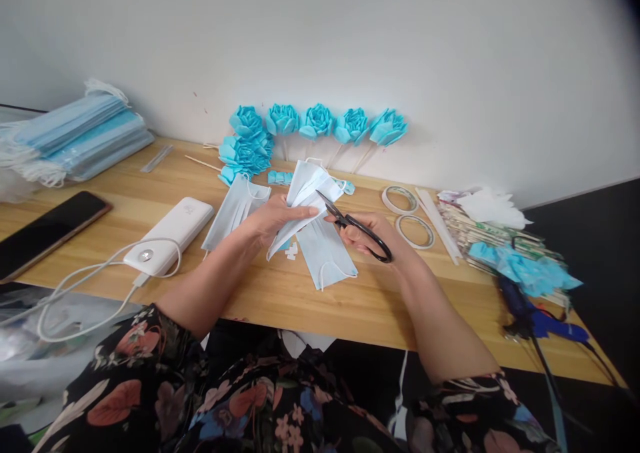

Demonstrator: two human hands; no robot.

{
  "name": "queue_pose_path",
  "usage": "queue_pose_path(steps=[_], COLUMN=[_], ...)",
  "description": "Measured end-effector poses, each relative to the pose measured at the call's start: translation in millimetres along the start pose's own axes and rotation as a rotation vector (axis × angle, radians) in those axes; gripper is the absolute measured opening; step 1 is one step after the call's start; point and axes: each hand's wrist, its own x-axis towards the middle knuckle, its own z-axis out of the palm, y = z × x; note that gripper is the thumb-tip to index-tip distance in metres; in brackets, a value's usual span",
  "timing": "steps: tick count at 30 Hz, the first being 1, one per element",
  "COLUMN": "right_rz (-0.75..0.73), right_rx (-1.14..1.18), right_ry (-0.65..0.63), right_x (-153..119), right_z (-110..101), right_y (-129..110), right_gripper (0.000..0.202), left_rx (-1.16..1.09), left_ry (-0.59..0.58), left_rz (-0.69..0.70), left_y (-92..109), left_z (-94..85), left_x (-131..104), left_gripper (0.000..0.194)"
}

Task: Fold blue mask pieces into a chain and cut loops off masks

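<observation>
My left hand grips a pale blue pleated face mask with the thumb on top, holding it above the table. In my right hand is a pair of black-handled scissors, its fingers wrapped round the handles. The blades point up and left and lie against the mask's right side; whether they bite into it I cannot tell. Beneath my hands, another face mask lies on the wooden table. One more mask rests left of my left hand. Small white scraps lie between them.
Blue paper-like flowers on sticks lean along the wall, with more heaped at their left. Stacked masks, a phone and a cabled power bank occupy the left. Tape rolls, sticks and a blue glue gun are right.
</observation>
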Motion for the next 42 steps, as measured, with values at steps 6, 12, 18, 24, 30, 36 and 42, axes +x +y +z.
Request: queue_pose_path(steps=[6, 12, 18, 24, 30, 36, 42], right_rz=[-0.09, -0.012, -0.098, -0.235, -0.224, -0.223, -0.247], right_rx=[-0.179, -0.76, -1.096, -0.503, -0.175, -0.175, -0.284], right_ry=[-0.023, 0.129, 0.297, 0.343, 0.348, 0.307, 0.28], right_x=[-2, 0, -7, -4, 8, 8, 10], right_z=[-8, -39, -31, 23, 43, 40, 44], right_y=[-7, -2, -3, -12, -2, 1, 5], right_gripper=[0.045, 0.051, 0.037, 0.028, 0.03, 0.035, 0.034], left_rx=[0.022, -0.052, -0.103, -0.218, -0.281, -0.22, -0.104], left_ry=[0.068, 0.216, 0.133, 0.117, 0.036, 0.064, 0.171], left_rz=[0.037, 0.083, 0.045, 0.101, 0.124, 0.203, 0.335], left_y=[3, 3, -8, -14, -25, -21, -15], left_z=[-1.3, -1.1, 10.1, 23.9, 35.4, 31.0, 28.2], left_x=[1, 4, 1, -3, -6, -6, -8], left_gripper=[0.032, 0.035, 0.044, 0.035, 0.031, 0.034, 0.031])
